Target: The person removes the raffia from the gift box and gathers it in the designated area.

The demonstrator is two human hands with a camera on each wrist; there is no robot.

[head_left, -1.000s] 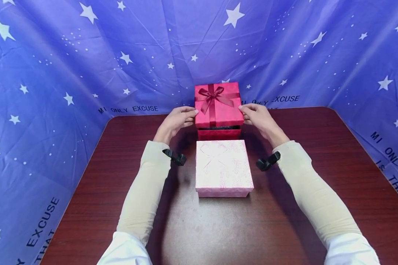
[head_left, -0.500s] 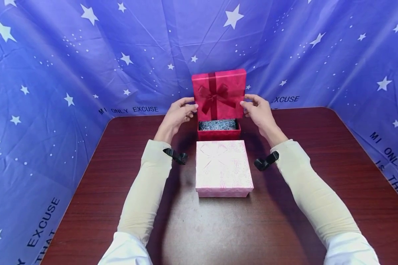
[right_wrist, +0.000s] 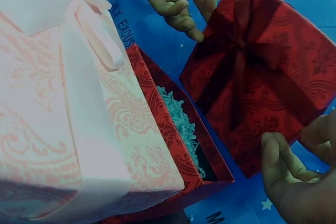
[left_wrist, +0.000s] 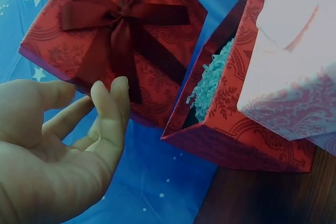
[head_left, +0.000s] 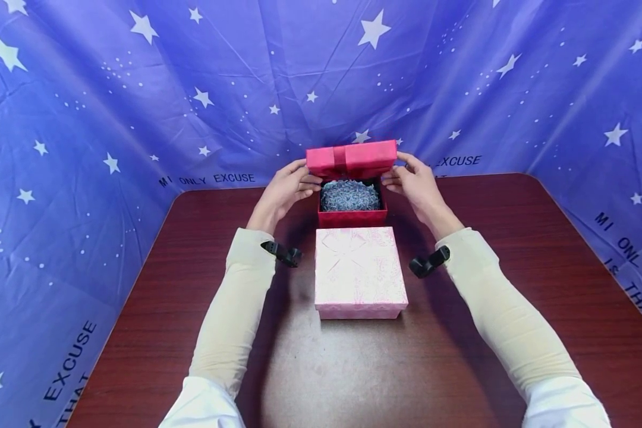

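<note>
A red gift box lid (head_left: 366, 156) with a dark red ribbon bow is tilted steeply behind the red box base (head_left: 352, 220). My left hand (head_left: 285, 193) pinches the lid's left side, and my right hand (head_left: 421, 189) grips its right side. Blue-green shredded paper (head_left: 350, 197) fills the uncovered base. In the left wrist view the bow (left_wrist: 123, 14) faces the camera and the fingertips lie at the lid's lower edge. From the right wrist, the thumb rests on the lid's patterned top (right_wrist: 310, 61).
A pale pink gift box (head_left: 359, 273) with its lid on and a ribbon bow stands in front of the red base. Both are on a dark wooden table (head_left: 192, 285). A blue star-printed curtain (head_left: 235, 89) hangs close behind the table and along its sides.
The lid has come off the red base, tipped upright, then moved back and down behind it, uncovering the shredded paper. Both hands have moved with the lid; the pink box has stayed in place.
</note>
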